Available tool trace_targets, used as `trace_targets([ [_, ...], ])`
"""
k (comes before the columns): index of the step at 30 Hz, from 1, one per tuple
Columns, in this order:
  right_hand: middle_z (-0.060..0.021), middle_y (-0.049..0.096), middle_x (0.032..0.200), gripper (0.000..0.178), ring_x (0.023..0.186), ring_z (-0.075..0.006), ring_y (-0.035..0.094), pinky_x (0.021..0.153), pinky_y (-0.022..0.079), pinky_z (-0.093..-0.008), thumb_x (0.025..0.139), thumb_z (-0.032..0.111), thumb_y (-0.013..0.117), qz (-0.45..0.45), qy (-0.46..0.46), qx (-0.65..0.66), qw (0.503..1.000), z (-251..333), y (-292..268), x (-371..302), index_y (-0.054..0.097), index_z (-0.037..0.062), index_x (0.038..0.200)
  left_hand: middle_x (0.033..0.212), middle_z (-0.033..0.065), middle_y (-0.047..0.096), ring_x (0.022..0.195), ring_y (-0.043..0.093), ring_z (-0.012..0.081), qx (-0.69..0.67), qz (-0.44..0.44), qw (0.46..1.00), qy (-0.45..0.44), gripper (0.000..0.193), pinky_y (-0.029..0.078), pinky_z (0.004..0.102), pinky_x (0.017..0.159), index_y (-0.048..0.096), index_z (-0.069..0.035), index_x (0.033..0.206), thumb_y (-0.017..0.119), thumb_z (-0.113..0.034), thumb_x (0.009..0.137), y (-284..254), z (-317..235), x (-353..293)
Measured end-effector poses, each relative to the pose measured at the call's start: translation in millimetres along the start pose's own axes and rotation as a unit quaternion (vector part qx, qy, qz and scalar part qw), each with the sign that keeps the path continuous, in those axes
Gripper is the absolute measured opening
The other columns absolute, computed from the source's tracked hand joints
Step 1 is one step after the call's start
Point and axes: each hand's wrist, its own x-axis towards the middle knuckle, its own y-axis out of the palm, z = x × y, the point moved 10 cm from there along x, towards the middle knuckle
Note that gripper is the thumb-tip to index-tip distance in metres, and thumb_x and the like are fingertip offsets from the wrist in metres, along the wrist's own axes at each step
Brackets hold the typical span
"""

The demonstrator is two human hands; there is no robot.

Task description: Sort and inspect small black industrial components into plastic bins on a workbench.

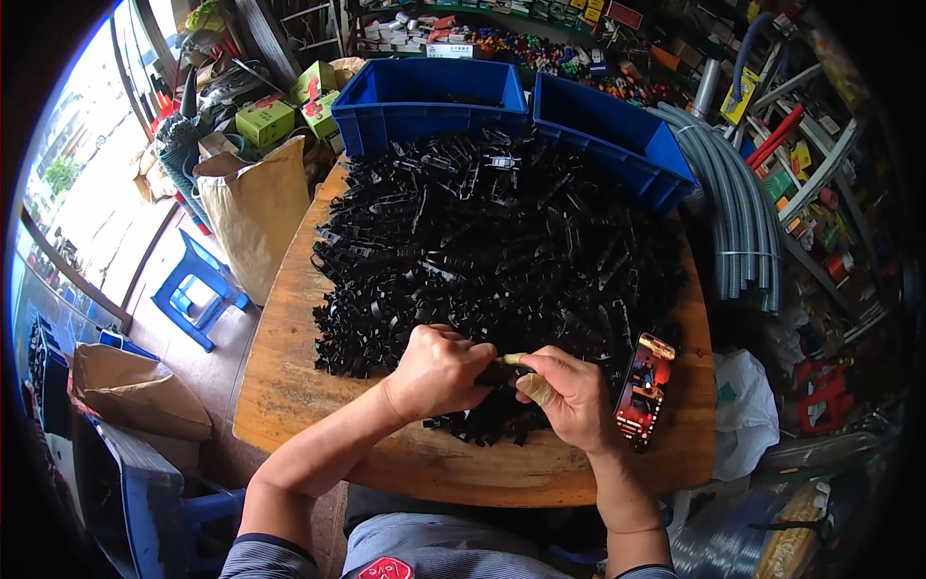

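Both of my hands meet over the near edge of a wide heap of small black plastic parts (482, 251), which covers much of the wooden table (289, 386). My left hand (439, 374) is closed, its fingers curled round a black plastic part (496, 374) that shows only in a small piece. From the other side my right hand (567, 394) pinches at the same part with thumb and forefinger. Yellowish coverings wrap those two right fingertips. Most of the part is hidden by my fingers, so its full shape cannot be made out.
Two blue bins (424, 124) stand behind the heap. To the right of my right hand lies a lit phone (644, 391). A paper sack (256, 212) and blue stool (198, 289) are left of the table; coiled grey hose (743, 227) and a white plastic bag (745, 405) are right.
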Motion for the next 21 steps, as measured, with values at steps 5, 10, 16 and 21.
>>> trace_targets([
  [5, -0.0094, 0.055, 0.083, 0.029, 0.072, -0.0164, 0.058, 0.058, 0.048, -0.0239, 0.083, 0.01, 0.063, -0.096, -0.06, -0.158, 0.981, 18.4, 4.3, 3.1, 0.058, -0.0056, 0.108, 0.054, 0.0092, 0.057, 0.052, 0.06, 0.0273, -0.014, 0.061, 0.993, -0.101, 0.023, 0.046, 0.0395, 0.047, 0.057, -0.008, 0.068, 0.069, -0.028, 0.064, 1.1, 15.9, -1.6],
  [10, -0.0091, 0.052, 0.081, 0.038, 0.07, -0.0207, 0.058, 0.058, 0.049, -0.0285, 0.077, 0.004, 0.065, -0.006, -0.148, -0.371, 0.917, 6.5, 39.5, -12.1, 0.057, -0.0036, 0.113, 0.056, 0.0107, 0.058, 0.053, 0.059, 0.0317, 0.136, 0.23, 0.954, -0.139, 0.027, 0.047, 0.041, 0.049, 0.06, -0.005, 0.075, 0.067, -0.03, 0.068, 35.5, 14.2, -17.7],
  [16, -0.0097, 0.056, 0.083, 0.029, 0.072, -0.0229, 0.059, 0.06, 0.05, -0.0316, 0.076, 0.003, 0.065, 0.011, -0.055, -0.3, 0.952, -1.3, -3.7, 5.5, 0.061, -0.002, 0.104, 0.061, 0.0154, 0.059, 0.06, 0.061, 0.0329, -0.053, 0.188, 0.958, -0.209, 0.035, 0.047, 0.0426, 0.054, 0.059, -0.005, 0.074, 0.06, -0.039, 0.079, 4.7, 39.9, -14.6],
  [21, -0.0115, 0.061, 0.083, 0.018, 0.075, -0.0268, 0.061, 0.061, 0.05, -0.0336, 0.077, 0.004, 0.066, -0.097, 0.071, -0.333, 0.935, -39.5, -64.0, -8.9, 0.063, 0.0016, 0.094, 0.066, 0.0182, 0.059, 0.068, 0.06, 0.0352, -0.164, 0.149, 0.93, -0.292, 0.042, 0.046, 0.0443, 0.06, 0.057, -0.003, 0.077, 0.055, -0.045, 0.084, -6.5, 75.9, 17.9],
])
